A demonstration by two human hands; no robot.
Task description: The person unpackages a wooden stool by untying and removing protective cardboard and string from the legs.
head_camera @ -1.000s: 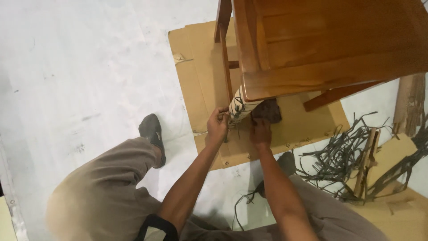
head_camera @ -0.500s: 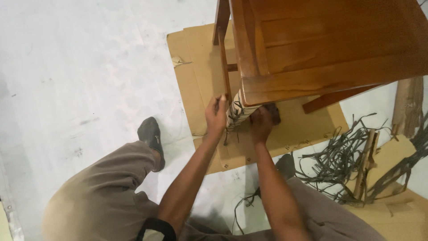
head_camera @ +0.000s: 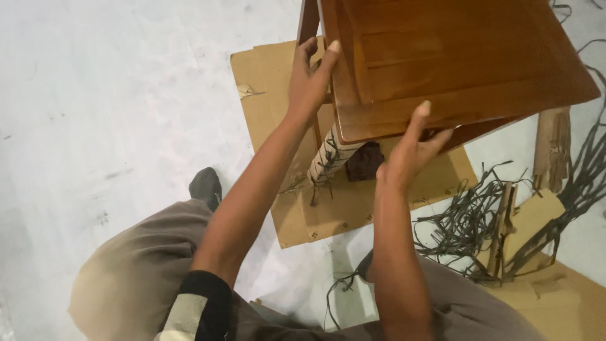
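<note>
A brown wooden chair [head_camera: 454, 57] stands on a flattened cardboard sheet [head_camera: 265, 95] on the pale floor. My left hand [head_camera: 310, 76] grips the left edge of the chair seat, thumb on the seat frame. My right hand [head_camera: 410, 151] holds the front edge of the seat from below, fingers spread against the wood. Between my arms, the chair's front leg [head_camera: 328, 158] is wrapped in pale woven strips with dark cord ends hanging off it.
A tangle of dark cords [head_camera: 473, 221] and wood scraps [head_camera: 505, 227] lies on the floor at the right, beside more cardboard [head_camera: 568, 303]. My knees in tan trousers fill the bottom, with a dark shoe [head_camera: 205, 186] at the left.
Both hands have left the wrapped leg and moved up to the seat: the left onto the seat's left edge, the right under its front edge. The view has moved closer.
</note>
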